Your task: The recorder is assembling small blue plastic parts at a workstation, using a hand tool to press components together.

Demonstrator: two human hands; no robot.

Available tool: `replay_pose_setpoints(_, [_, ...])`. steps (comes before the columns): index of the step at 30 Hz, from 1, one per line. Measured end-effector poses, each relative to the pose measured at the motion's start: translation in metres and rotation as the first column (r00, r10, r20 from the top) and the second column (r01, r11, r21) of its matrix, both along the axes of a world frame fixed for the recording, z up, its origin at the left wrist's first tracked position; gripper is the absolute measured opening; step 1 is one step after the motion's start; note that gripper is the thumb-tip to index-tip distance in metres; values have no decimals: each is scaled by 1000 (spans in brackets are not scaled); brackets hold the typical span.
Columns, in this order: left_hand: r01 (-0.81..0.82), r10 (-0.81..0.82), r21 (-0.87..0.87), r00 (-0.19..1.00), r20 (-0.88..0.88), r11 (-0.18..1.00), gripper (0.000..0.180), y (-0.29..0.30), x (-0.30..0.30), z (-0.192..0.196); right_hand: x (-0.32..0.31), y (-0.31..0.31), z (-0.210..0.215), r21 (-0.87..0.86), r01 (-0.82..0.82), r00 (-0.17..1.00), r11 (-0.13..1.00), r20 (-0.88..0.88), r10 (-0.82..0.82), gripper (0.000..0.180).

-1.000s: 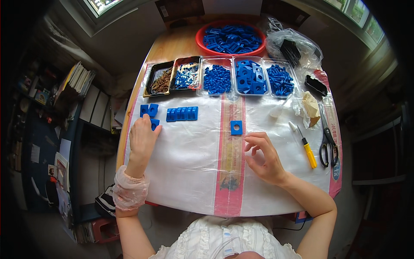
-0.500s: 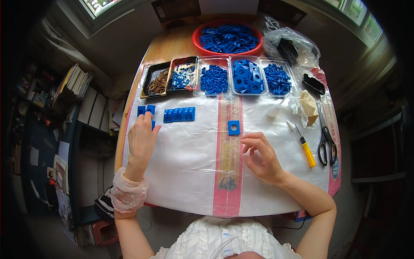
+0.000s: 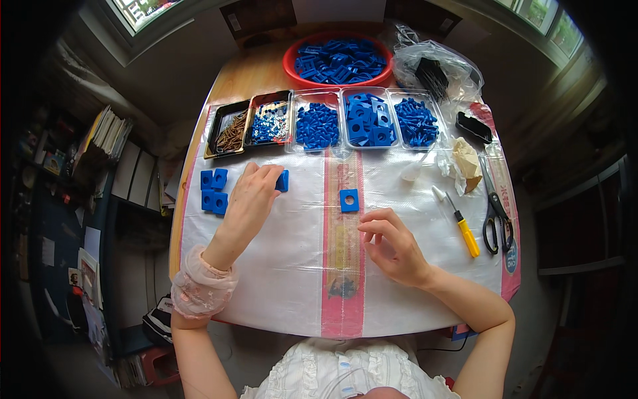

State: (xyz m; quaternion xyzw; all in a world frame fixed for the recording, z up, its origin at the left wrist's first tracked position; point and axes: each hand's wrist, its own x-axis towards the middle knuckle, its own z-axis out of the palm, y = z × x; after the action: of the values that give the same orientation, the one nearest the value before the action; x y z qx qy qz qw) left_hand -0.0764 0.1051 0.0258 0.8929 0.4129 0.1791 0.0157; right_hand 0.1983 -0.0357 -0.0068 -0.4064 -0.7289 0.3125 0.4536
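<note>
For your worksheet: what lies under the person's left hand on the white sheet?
The left hand covers a row of blue blocks; only the row's right end shows past the fingertips. How many blocks lie beneath the palm cannot be seen. Four more blue square pieces sit uncovered just to its left.

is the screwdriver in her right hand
No, the yellow-handled screwdriver lies on the sheet, apart from the right hand, beside the scissors.
</note>
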Motion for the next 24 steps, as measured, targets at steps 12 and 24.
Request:
replay_pose_setpoints(12, [47, -46, -183, 999, 12, 982, 54, -19, 20, 2, 1, 1, 0, 18, -6, 1000, 1000, 7, 5, 33])
replay_pose_setpoints(24, [343, -102, -607, 913, 395, 717, 70, -66, 43, 2, -2, -1, 0, -50, 28, 999, 998, -33, -30, 43])
